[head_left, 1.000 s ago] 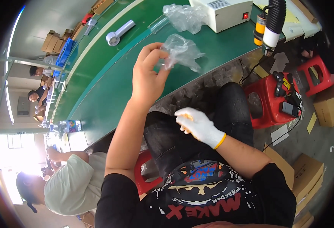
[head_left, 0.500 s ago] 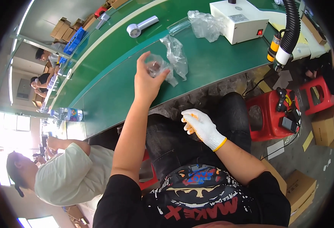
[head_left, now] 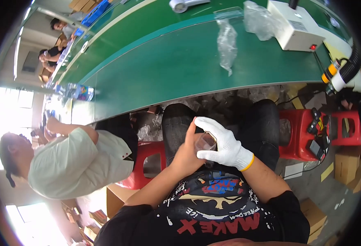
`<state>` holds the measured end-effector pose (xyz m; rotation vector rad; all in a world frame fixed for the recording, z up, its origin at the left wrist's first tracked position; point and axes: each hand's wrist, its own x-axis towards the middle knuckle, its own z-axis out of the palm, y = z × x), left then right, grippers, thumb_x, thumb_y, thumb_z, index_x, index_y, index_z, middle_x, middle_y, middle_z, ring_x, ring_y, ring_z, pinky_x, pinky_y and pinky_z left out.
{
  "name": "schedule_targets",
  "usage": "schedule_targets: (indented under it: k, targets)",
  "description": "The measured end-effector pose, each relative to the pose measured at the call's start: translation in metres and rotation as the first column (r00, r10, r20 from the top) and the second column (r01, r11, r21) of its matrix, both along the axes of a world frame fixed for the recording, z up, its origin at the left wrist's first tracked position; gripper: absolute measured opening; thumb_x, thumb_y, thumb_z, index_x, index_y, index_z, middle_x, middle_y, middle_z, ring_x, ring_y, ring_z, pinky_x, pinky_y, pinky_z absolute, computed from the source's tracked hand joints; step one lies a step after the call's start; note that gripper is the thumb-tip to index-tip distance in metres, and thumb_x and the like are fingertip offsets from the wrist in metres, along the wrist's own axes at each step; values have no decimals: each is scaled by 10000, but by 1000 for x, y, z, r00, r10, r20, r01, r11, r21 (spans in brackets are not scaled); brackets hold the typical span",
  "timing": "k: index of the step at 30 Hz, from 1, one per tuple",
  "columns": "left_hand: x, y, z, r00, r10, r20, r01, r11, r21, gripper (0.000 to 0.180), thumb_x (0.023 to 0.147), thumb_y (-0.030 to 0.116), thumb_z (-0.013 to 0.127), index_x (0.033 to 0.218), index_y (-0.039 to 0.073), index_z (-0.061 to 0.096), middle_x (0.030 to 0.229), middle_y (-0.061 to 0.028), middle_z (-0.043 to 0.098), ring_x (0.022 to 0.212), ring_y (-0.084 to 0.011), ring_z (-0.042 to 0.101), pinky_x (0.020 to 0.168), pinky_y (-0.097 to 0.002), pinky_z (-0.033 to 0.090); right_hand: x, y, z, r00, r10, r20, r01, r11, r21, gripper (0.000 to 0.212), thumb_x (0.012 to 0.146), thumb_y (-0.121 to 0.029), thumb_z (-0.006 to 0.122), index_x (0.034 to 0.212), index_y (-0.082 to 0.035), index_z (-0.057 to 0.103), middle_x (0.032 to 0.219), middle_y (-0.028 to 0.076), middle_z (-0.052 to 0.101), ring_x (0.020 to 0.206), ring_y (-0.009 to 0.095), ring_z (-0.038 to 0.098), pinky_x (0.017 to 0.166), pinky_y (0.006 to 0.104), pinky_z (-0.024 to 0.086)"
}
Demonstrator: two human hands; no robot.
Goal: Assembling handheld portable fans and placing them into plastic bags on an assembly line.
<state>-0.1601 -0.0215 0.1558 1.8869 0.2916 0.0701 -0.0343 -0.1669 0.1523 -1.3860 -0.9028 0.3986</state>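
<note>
Above my lap, a small clear plastic piece (head_left: 205,142), roundish and cup-like, sits between my two hands. My bare left hand (head_left: 185,155) is closed around its left side, index finger stretched up along it. From the other side my right hand (head_left: 226,146), in a white knitted glove with a yellow cuff, grips it between thumb and fingers. The fingers hide part of the piece, so its exact kind is unclear. Beyond the hands, a crumpled clear plastic bag (head_left: 227,45) lies on the green worktable (head_left: 155,67).
A white box with a red switch (head_left: 294,26) stands back right beside another clear bag (head_left: 259,21). A black hose (head_left: 350,65) hangs at right. A pale handheld fan-like device (head_left: 182,5) lies at the back. A red stool (head_left: 292,137) stands right; a co-worker (head_left: 65,172) sits left.
My left hand has come back from over the table to my lap with the clear piece. My right hand has closed on it too. The view has shifted.
</note>
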Motion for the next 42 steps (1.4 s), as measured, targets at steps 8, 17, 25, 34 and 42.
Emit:
schedule_targets:
  k: [8, 17, 25, 34, 42]
  targets:
    - [3, 13, -40, 1000, -8, -21, 4, 985, -173, 991, 876, -44, 687, 1681, 168, 148, 1154, -178, 716, 1103, -331, 713, 984, -402, 539, -8, 9, -28, 992, 33, -118, -35, 999, -16, 538, 892, -85, 749, 1394, -33, 563, 1427, 157, 580, 1277, 259, 618, 1046, 377, 516]
    - [65, 33, -101, 969, 43, -244, 25, 962, 270, 598, 866, 216, 715, 1435, 111, 562, 1247, -200, 712, 1162, -376, 688, 970, -454, 553, 13, -17, -11, 764, -18, -645, 184, 964, 190, 463, 972, -73, 658, 1412, -85, 517, 1325, 122, 608, 1197, 265, 644, 952, 464, 593]
    - [102, 41, -160, 890, -267, -368, 396, 855, 336, 629, 888, 387, 736, 1433, 110, 586, 1244, -148, 727, 1174, -359, 679, 995, -463, 535, 77, -139, -39, 351, 342, -872, 490, 727, 482, 671, 1070, -462, 569, 1601, -88, 399, 1214, 117, 647, 1136, 266, 641, 811, 414, 583]
    - [106, 46, -164, 854, -291, -431, 414, 882, 225, 530, 926, 384, 711, 1369, 104, 634, 1181, -130, 743, 1127, -333, 699, 949, -444, 547, 69, -164, 2, 794, -398, -460, 497, 860, 115, 687, 1037, -350, 667, 1583, -19, 412, 1148, 77, 656, 909, 150, 644, 680, 275, 569]
    - [103, 53, -160, 851, -295, -435, 421, 877, 229, 477, 931, 381, 708, 1310, 96, 657, 1135, -124, 750, 1089, -329, 707, 926, -443, 550, 85, -158, 7, 688, -704, -176, 650, 706, -282, 518, 1064, -213, 591, 1526, 1, 497, 1036, 24, 599, 796, 61, 541, 586, 185, 440]
